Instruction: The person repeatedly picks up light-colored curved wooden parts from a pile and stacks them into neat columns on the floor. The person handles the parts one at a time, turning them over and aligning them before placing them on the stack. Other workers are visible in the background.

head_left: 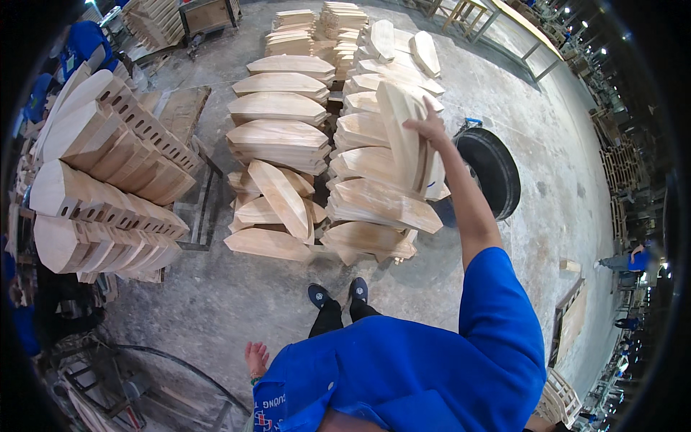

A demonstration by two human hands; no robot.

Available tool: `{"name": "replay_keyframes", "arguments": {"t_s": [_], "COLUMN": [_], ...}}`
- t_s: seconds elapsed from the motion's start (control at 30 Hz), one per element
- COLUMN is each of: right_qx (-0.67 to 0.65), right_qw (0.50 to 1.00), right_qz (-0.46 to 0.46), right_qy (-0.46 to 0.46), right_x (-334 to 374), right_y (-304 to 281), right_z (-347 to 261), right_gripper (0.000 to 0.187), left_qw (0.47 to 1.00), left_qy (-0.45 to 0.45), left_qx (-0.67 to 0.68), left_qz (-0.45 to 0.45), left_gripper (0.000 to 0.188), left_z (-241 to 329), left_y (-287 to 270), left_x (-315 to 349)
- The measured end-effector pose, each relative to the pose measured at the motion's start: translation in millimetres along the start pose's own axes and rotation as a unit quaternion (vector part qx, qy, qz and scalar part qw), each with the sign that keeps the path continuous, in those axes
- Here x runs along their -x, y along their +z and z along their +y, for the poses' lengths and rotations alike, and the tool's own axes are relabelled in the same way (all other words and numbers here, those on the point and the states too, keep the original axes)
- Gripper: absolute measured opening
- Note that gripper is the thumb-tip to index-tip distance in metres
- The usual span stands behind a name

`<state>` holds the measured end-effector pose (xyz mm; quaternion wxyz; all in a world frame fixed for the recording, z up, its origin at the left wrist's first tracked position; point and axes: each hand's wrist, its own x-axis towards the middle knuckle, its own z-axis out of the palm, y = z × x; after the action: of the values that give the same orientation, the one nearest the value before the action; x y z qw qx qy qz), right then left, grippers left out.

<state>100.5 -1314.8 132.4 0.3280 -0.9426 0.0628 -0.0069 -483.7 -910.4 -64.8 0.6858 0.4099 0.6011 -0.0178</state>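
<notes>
the right grip was closed partway around the right-hand edge of a pale pointed wooden board, with the thumb laid over the broad face; the board was grasped by it and was held tilted above the right row of stacked boards. whether a second board behind it was also pinched could not be told. the left grip was held low beside the blue shirt, released, with its fingers loosely curled.

in the right row, more pointed boards were stacked flat between the feet and the held board, and two loose boards were laid on top at the far end. the left row of stacked boards was set alongside, with a narrow gap left between the two; near its close end, a slanted board was laid across the others. just to the right of the right row, a black round tub was placed on the concrete floor, and its near side was partly covered by the right forearm. well to the left, slotted wooden panels were piled in thick bundles. a dark hose was stretched in a curve across the lower left. far off at the upper right, a long table was seen.
</notes>
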Motion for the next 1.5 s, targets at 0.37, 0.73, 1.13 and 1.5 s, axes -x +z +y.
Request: {"name": "replay_keyframes", "arguments": {"t_s": [0.37, 0.73, 1.13, 1.5], "right_qx": [0.267, -0.161, -0.549, -0.546], "right_qw": [0.962, 0.958, 0.771, 0.813], "right_qz": [-0.05, -0.214, -0.298, -0.186], "right_qy": [-0.009, 0.106, 0.124, 0.078], "right_x": [50.1, 26.2, 16.7, 20.8], "right_y": [41.2, 23.8, 28.1, -39.8], "right_z": [-32.0, 94.2, 81.9, 81.7], "right_gripper": [0.089, 0.102, 0.061, 0.055], "left_qw": [0.912, 0.807, 0.858, 0.862], "left_qy": [0.307, 0.322, 0.358, 0.178], "left_qx": [-0.216, -0.245, -0.236, -0.012], "left_qz": [-0.164, -0.431, -0.282, -0.474], "left_gripper": [0.048, 0.073, 0.101, 0.074], "left_z": [113.9, 105.3, 156.6, 192.7], "left_y": [152.7, 456.1, 601.1, 544.9], "left_x": [-26.7, 76.4, 43.9, 90.3]}}
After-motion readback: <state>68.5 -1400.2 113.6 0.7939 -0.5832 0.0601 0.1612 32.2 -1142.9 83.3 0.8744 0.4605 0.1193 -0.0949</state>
